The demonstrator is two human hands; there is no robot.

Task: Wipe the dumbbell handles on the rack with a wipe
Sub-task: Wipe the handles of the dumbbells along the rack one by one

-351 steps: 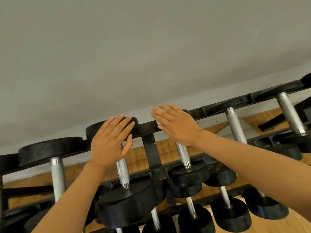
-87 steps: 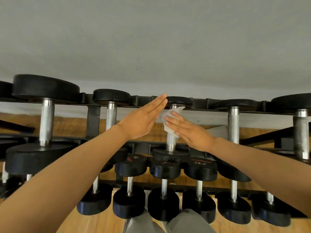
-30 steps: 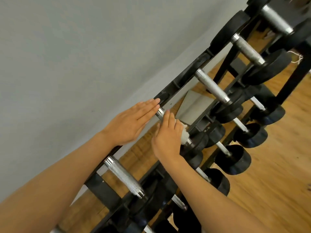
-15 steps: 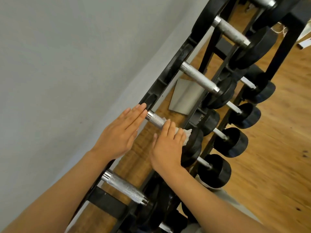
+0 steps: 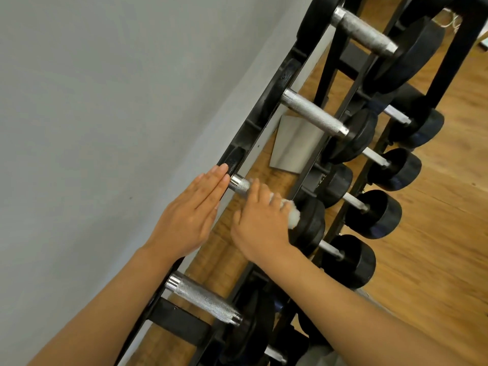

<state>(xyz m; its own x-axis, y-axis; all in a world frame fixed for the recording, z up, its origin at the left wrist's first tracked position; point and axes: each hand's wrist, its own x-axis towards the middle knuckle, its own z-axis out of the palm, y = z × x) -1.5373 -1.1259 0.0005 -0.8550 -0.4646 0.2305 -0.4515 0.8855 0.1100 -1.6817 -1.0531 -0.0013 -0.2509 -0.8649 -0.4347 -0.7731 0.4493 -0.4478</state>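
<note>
A black dumbbell rack point(image 5: 253, 122) runs diagonally along the grey wall, its top row holding dumbbells with knurled steel handles. My right hand point(image 5: 260, 223) is wrapped over one steel handle point(image 5: 239, 184) and holds a crumpled white wipe point(image 5: 291, 213) against it, close to the black near-side weight point(image 5: 311, 225). My left hand point(image 5: 192, 217) lies flat with straight fingers, fingertips touching the far black weight point(image 5: 233, 161) of the same dumbbell. Most of that handle is hidden under my right hand.
Neighbouring top-row handles lie above point(image 5: 313, 113) and below point(image 5: 203, 299) the one I hold. Lower rows carry smaller black dumbbells point(image 5: 375, 212). A grey metal plate point(image 5: 293, 143) sits behind the rack. Wood floor point(image 5: 443, 233) spreads to the right.
My right hand has slid with the wipe down the handle toward the near weight, baring more steel at the far end. The view has moved closer; my left hand stays flat.
</note>
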